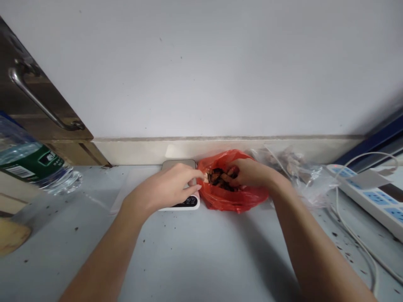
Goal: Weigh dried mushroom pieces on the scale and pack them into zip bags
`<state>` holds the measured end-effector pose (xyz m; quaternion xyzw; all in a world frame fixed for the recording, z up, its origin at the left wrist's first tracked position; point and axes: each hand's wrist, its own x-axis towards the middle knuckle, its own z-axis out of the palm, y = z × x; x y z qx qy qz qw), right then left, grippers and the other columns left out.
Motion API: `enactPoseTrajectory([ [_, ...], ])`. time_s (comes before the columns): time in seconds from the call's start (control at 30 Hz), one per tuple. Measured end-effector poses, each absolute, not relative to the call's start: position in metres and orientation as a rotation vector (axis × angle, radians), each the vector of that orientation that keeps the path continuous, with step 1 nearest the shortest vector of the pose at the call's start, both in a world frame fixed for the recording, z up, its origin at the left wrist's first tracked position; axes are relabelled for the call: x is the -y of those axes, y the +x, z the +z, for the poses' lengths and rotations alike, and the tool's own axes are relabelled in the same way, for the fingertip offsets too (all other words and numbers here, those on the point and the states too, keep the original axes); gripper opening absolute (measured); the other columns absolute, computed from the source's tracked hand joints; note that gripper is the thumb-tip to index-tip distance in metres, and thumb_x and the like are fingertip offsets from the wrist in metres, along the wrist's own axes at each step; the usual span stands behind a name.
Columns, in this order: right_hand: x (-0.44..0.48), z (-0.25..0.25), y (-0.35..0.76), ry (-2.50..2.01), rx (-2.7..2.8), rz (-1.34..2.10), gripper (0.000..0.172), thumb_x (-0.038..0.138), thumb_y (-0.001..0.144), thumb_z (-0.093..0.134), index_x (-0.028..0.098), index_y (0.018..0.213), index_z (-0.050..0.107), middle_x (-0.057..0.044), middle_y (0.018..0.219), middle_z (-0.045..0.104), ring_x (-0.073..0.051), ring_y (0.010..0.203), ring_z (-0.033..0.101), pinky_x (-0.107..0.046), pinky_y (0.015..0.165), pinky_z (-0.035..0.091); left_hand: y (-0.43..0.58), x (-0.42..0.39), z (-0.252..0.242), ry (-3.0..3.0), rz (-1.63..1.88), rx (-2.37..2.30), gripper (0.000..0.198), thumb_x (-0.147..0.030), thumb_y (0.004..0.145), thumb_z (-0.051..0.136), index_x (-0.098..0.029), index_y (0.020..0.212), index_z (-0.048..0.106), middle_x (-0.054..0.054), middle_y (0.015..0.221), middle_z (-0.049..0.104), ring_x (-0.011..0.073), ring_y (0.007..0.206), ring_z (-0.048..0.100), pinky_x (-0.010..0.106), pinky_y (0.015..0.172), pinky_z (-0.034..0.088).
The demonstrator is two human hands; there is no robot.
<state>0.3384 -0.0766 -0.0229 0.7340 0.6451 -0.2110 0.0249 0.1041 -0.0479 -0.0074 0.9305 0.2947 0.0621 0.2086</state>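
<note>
A red plastic bag [233, 204] stands with its mouth open near the wall, holding dark brown, dried-looking pieces [217, 176]. My right hand [248, 173] reaches into the bag from the right, its fingers closed among the brown pieces; exactly what lies between the fingertips is partly hidden. On the bag's left side, my left hand [176, 184] has its thumb and fingers closed at the rim, on the red plastic. Beneath that hand is a small kitchen scale [179, 164] with a grey top and a dark button panel, largely covered by the hand.
Clear plastic bags [299, 172] with brownish contents lie right of the red bag. Further right are a white power strip [374, 197] and a looping white cable [355, 237]. A large water bottle [34, 163] is at the left. Dark crumbs dot the grey tabletop [182, 260].
</note>
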Motion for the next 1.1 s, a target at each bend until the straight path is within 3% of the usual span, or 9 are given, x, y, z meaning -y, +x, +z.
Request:
enactPoseTrajectory([
  [0.1,0.079,-0.014,0.343,2.267,-2.086,-0.712,0.014,0.017,0.082,0.067,0.023,0.093,0.074,-0.003,0.097,0.079,-0.021,0.088,0.072,-0.027,0.073,0.053,0.099,0.044,0.000,2.532,0.075,-0.932,0.033,-0.026,0.095,0.044,-0.026,0.106,0.075,0.001,0.088,0.071,0.0157,0.067,0.061,0.026,0.057,0.042],
  [0.23,0.087,-0.001,0.345,2.205,-2.323,-0.811,0.008,0.020,0.078,0.069,0.025,0.084,0.072,-0.001,0.091,0.077,-0.023,0.088,0.071,-0.031,0.076,0.053,0.081,0.036,0.007,2.494,0.077,-1.054,0.036,-0.037,0.096,0.048,-0.027,0.119,0.074,0.004,0.104,0.076,0.0200,0.082,0.069,0.028,0.067,0.049],
  [0.37,0.089,0.015,0.325,2.223,-2.522,-0.942,0.011,0.024,0.083,0.069,0.025,0.093,0.072,0.000,0.095,0.078,-0.020,0.088,0.071,-0.029,0.078,0.054,0.054,0.024,0.011,2.429,0.008,-1.238,0.048,-0.050,0.095,0.050,-0.027,0.134,0.068,0.007,0.117,0.077,0.0246,0.098,0.073,0.031,0.080,0.053],
  [0.5,0.074,0.018,0.282,2.192,-2.472,-1.030,0.022,0.019,0.086,0.070,0.025,0.107,0.073,0.000,0.096,0.079,-0.015,0.077,0.070,-0.024,0.064,0.050,0.034,0.013,0.009,2.283,-0.225,-1.437,0.056,-0.049,0.092,0.054,-0.029,0.144,0.060,0.007,0.118,0.078,0.0260,0.100,0.074,0.032,0.081,0.054],
  [0.6,0.054,0.010,0.250,2.125,-2.422,-0.906,0.030,0.011,0.083,0.071,0.024,0.110,0.075,-0.001,0.100,0.079,-0.014,0.080,0.069,-0.021,0.063,0.046,0.030,0.007,0.004,2.175,-0.338,-1.489,0.060,-0.046,0.089,0.058,-0.034,0.148,0.055,0.004,0.124,0.076,0.0258,0.108,0.072,0.030,0.084,0.053],
  [0.83,0.032,-0.008,0.221,1.931,-2.379,-0.812,0.016,0.017,0.087,0.071,0.022,0.098,0.080,-0.005,0.085,0.079,-0.018,0.077,0.070,-0.024,0.060,0.042,0.037,0.001,-0.007,2.112,-0.397,-1.414,0.064,-0.046,0.094,0.052,-0.031,0.156,0.046,0.006,0.131,0.072,0.0243,0.112,0.070,0.029,0.088,0.051],
  [1.03,0.043,-0.006,0.236,2.037,-2.438,-0.874,0.038,0.016,0.091,0.065,0.029,0.126,0.076,-0.004,0.113,0.080,-0.018,0.086,0.071,-0.024,0.068,0.047,0.038,0.001,-0.011,2.157,-0.378,-1.379,0.065,-0.046,0.094,0.053,-0.034,0.157,0.045,0.004,0.127,0.074,0.0238,0.109,0.070,0.029,0.087,0.052],
  [1.1,0.050,0.000,0.244,2.167,-2.451,-0.897,0.038,0.015,0.091,0.065,0.028,0.126,0.075,-0.005,0.117,0.079,-0.017,0.085,0.072,-0.023,0.068,0.049,0.039,0.002,-0.009,2.146,-0.390,-1.383,0.065,-0.044,0.094,0.053,-0.034,0.158,0.044,0.004,0.121,0.076,0.0239,0.107,0.071,0.029,0.086,0.052],
])
